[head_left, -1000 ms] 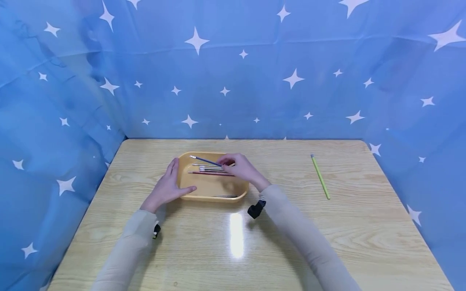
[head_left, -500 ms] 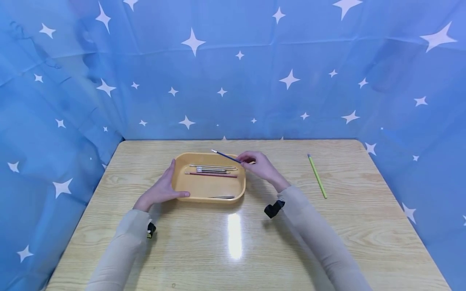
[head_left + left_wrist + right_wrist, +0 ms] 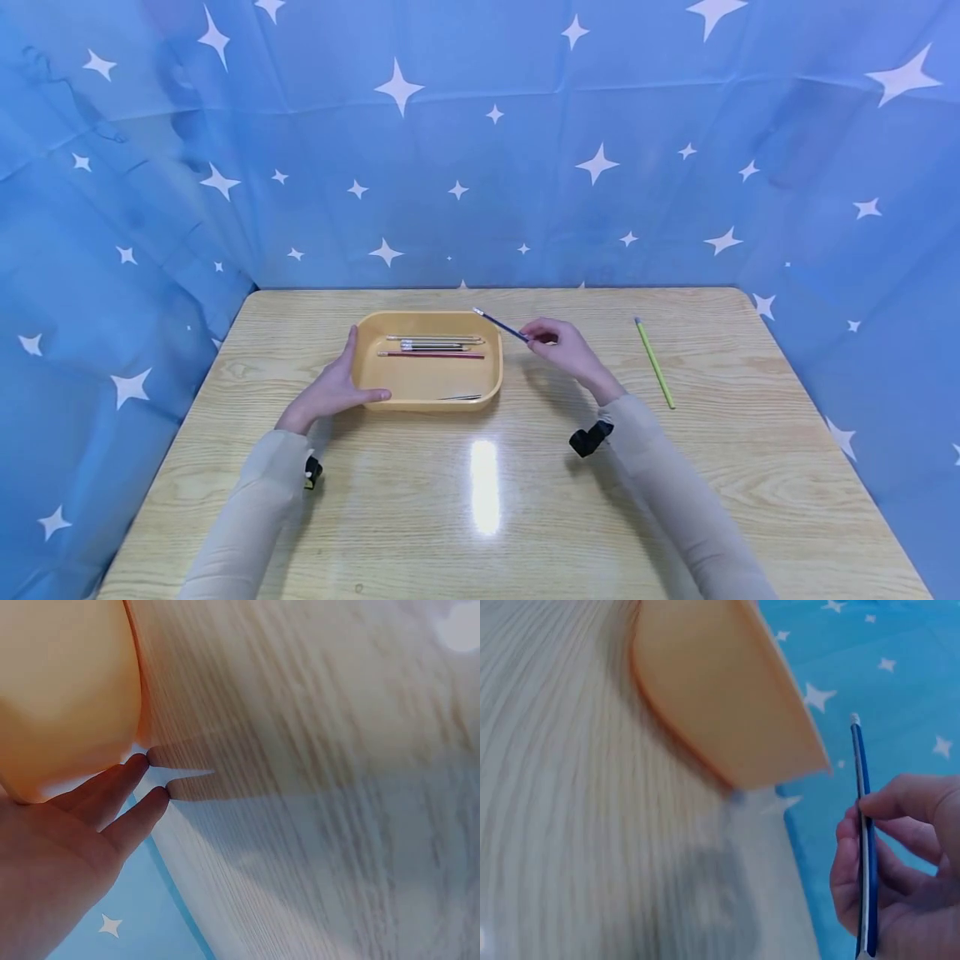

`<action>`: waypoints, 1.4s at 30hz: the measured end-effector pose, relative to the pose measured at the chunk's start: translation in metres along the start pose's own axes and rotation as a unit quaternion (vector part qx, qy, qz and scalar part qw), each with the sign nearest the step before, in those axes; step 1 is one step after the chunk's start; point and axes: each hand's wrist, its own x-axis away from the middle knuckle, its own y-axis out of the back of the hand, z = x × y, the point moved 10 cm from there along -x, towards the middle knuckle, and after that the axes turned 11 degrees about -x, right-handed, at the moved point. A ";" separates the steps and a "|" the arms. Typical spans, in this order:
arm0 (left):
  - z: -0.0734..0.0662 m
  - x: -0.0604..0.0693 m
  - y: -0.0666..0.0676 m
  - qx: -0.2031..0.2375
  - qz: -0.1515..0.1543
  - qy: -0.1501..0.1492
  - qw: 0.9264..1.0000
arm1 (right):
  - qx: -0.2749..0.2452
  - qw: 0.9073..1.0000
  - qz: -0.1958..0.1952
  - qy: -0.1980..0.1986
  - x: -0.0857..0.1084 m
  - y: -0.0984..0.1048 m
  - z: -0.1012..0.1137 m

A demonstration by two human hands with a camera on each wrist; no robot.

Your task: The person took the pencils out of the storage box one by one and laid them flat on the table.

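Two hands are at work. The right hand (image 3: 567, 350) pinches a blue pencil (image 3: 498, 323) between its thumb and fingers. The pencil looks lifted up, with its white end poking out past the fingertips, away to the left of that hand. The left hand (image 3: 330, 392) is spread wide: its fingers lie straight along the outside of the yellow tray (image 3: 420, 383), and its thumb reaches over the near edge.

The tray sits between the hands, touching the left one and just beside the right one. In it, to the right of the left hand, lie a red pencil (image 3: 431, 355) and a few pale and dark ones. A green pencil (image 3: 655, 363) lies on the table (image 3: 750, 467), to the right of the right hand.

To do this well, I think the pinch should be snug but soft, so the pencil can't spin or slip. Its long white end should stay high, because the tray's corner is near and could bump it. The left hand should press lightly, so the tray doesn't slide.
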 end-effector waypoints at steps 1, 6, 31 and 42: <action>0.000 0.000 0.000 0.001 -0.001 0.000 1.000 | 0.002 1.000 -0.006 -0.005 0.002 0.005 -0.004; 0.000 -0.002 -0.001 0.005 -0.005 -0.009 1.000 | 0.006 0.999 -0.039 -0.034 0.011 0.028 -0.026; 0.000 0.001 -0.002 0.013 0.009 0.006 1.000 | 0.032 0.993 -0.082 -0.075 0.044 0.092 -0.068; 0.001 0.001 0.000 0.016 0.006 0.005 1.000 | 0.022 0.989 -0.119 -0.087 0.055 0.114 -0.070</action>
